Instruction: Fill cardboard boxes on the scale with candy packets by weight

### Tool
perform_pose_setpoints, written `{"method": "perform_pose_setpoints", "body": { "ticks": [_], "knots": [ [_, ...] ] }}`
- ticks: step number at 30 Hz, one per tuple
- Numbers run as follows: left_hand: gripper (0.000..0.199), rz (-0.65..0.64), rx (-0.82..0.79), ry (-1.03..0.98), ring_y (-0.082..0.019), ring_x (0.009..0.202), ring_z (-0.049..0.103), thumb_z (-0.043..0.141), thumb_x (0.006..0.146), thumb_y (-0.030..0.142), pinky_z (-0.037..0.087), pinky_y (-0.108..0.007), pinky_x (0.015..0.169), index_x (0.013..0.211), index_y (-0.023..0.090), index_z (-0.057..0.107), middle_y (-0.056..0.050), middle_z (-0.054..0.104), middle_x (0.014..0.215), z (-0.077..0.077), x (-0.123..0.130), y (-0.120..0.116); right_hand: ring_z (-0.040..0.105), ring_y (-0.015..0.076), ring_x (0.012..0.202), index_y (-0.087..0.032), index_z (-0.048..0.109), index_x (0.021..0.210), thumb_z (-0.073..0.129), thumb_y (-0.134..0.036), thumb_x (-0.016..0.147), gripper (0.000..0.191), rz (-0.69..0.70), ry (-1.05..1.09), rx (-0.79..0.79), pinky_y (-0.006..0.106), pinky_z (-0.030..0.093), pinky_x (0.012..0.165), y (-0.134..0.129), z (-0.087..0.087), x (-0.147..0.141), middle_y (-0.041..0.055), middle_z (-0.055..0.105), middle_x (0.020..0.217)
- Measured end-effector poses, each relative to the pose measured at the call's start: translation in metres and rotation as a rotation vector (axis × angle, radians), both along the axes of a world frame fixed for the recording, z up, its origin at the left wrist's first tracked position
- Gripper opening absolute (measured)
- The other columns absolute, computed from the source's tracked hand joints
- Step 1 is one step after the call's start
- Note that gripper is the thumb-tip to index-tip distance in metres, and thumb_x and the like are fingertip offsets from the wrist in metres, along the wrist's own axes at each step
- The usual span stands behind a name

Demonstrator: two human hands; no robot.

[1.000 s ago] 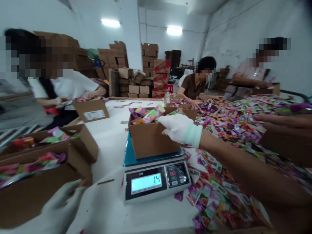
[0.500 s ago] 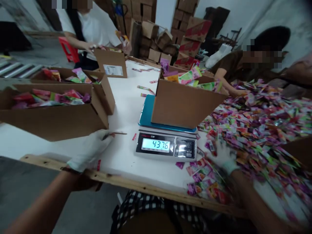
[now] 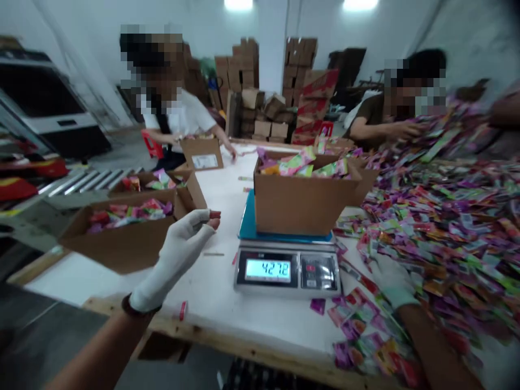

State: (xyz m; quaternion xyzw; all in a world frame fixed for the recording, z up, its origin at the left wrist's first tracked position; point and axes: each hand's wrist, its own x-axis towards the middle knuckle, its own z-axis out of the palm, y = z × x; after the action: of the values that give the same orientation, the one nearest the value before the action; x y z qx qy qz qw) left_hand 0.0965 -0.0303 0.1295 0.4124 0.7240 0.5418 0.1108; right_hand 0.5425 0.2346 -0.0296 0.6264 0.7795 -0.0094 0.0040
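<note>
My left hand (image 3: 179, 254), in a white glove with bare fingertips, is raised over the table between a carton and the scale. Its thumb and forefinger are apart with nothing visible between them. Below the fingertips a thin brown strip (image 3: 213, 254) lies on the table. The digital scale (image 3: 286, 271) reads what looks like 427.2. On its blue platform stands an open cardboard box (image 3: 298, 206) filled with colourful snack packets (image 3: 298, 161). My gloved right hand (image 3: 393, 281) rests at the near edge of a large heap of packets (image 3: 455, 233); its fingers are blurred among them.
At the left stand two open cartons of packets, the nearer carton (image 3: 117, 246) beside my left wrist. Loose packets (image 3: 361, 330) lie right of the scale. Across the table one co-worker (image 3: 182, 119) is beside a labelled box (image 3: 203, 154); another co-worker (image 3: 369, 122) handles packets at the heap.
My left hand has lifted off the table, away from the thin strip. The scale reading fell from 437.6 to about 427.2. The view has tilted up. My right hand stays at the heap.
</note>
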Motion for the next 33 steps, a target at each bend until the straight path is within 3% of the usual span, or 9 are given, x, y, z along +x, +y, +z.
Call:
{"method": "perform_pose_setpoints", "body": {
  "ticks": [5,9,13,17,22,25,27,30,33],
  "knots": [
    [0.056,-0.185,0.087,0.481,-0.016,0.078,0.064,0.067,0.083,0.051,0.054,-0.031,0.078,0.128,0.018,0.067,-0.01,0.07,0.116,0.123,0.039,0.056,0.069,0.0315,0.11,-0.017,0.072,0.129,0.032,-0.034,0.098,0.054,0.031,0.139,0.02,0.043,0.052,0.094,-0.001,-0.018,-0.002,0.0164,0.073,0.123],
    [0.048,-0.356,-0.232,0.888,-0.021,0.089,0.065,0.063,0.079,0.041,0.05,-0.032,0.084,0.122,0.02,0.071,-0.008,0.072,0.113,0.179,0.063,0.116,0.072,0.0357,0.104,-0.042,0.073,0.129,0.048,-0.045,0.082,0.053,0.103,0.323,0.094,0.052,0.056,0.088,0.004,-0.018,-0.01,0.0109,0.078,0.107],
    [0.023,-0.545,-0.587,0.961,-0.019,0.071,0.06,0.07,0.068,0.036,0.042,-0.03,0.064,0.084,0.02,0.073,-0.004,0.07,0.08,0.186,0.075,0.164,0.073,0.0381,0.103,-0.066,0.064,0.126,0.06,-0.048,0.068,0.061,0.183,0.39,0.152,0.054,0.058,0.074,0.009,-0.012,-0.014,0.0049,0.079,0.096],
    [0.011,-0.513,-0.573,0.912,-0.015,0.058,0.055,0.067,0.063,0.022,0.039,-0.027,0.056,0.073,0.018,0.067,-0.002,0.065,0.067,0.182,0.07,0.18,0.074,0.0339,0.101,-0.049,0.077,0.114,0.055,-0.043,0.077,0.043,0.16,0.404,0.16,0.049,0.059,0.086,0.013,-0.028,-0.005,0.0063,0.079,0.104],
    [0.03,-0.499,-0.431,0.721,-0.013,0.06,0.061,0.058,0.075,0.013,0.047,-0.023,0.057,0.104,0.01,0.066,-0.005,0.067,0.073,0.217,0.065,0.171,0.071,0.0292,0.109,-0.031,0.078,0.114,0.043,-0.037,0.094,0.041,0.092,0.28,0.098,0.04,0.054,0.091,0.012,-0.045,0.001,0.0103,0.075,0.119],
    [0.027,-0.55,-0.159,0.508,-0.007,0.056,0.054,0.056,0.086,0.011,0.045,-0.022,0.058,0.113,0.006,0.059,-0.003,0.063,0.069,0.236,0.103,0.157,0.068,0.0277,0.111,-0.025,0.075,0.12,0.042,-0.034,0.098,0.041,0.108,0.208,0.072,0.038,0.05,0.09,0.0,-0.03,0.004,0.0118,0.073,0.123],
    [0.028,-0.713,0.044,0.391,-0.004,0.057,0.052,0.06,0.091,0.016,0.044,-0.022,0.062,0.117,0.007,0.058,-0.001,0.063,0.074,0.242,0.139,0.149,0.067,0.0273,0.109,-0.021,0.073,0.122,0.041,-0.034,0.1,0.041,0.116,0.146,0.044,0.037,0.048,0.089,-0.009,-0.015,0.006,0.0129,0.072,0.123],
    [0.051,-0.921,0.022,0.602,-0.01,0.091,0.065,0.066,0.09,0.032,0.044,-0.026,0.078,0.132,0.006,0.056,-0.006,0.067,0.109,0.248,0.176,0.145,0.065,0.0268,0.11,-0.018,0.07,0.126,0.042,-0.035,0.101,0.042,0.12,0.115,0.049,0.035,0.045,0.087,-0.013,0.001,0.008,0.0144,0.07,0.124],
    [0.05,-0.753,-0.076,0.961,-0.008,0.088,0.06,0.058,0.091,0.042,0.037,-0.025,0.076,0.124,0.005,0.067,-0.001,0.063,0.098,0.245,0.176,0.147,0.064,0.0265,0.108,-0.019,0.07,0.128,0.046,-0.038,0.1,0.041,0.108,0.101,0.026,0.034,0.044,0.083,-0.013,0.004,0.009,0.0137,0.07,0.123]
  ]
}}
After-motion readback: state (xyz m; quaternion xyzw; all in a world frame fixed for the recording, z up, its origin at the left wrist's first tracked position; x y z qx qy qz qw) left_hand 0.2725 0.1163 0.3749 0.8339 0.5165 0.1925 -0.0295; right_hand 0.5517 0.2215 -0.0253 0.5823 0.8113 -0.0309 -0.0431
